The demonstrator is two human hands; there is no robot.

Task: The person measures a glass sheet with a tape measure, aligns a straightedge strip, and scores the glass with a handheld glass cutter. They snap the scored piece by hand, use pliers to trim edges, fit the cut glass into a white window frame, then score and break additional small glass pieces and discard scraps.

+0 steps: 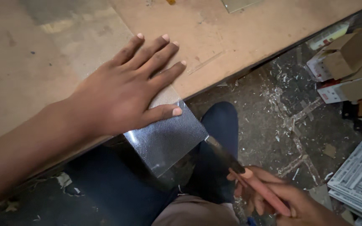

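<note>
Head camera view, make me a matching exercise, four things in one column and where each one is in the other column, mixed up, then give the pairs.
Things:
1. left hand
2. right hand
3. textured clear sheet
4. cardboard boxes

Places:
A. on the floor at the right edge of the view
B. jutting over the edge of the wooden table
C. flat on the sheet, on the tabletop
D. low right, gripping a pink-handled blade

Pairs: 1-C, 2-D, 3-B, 4-A
</note>
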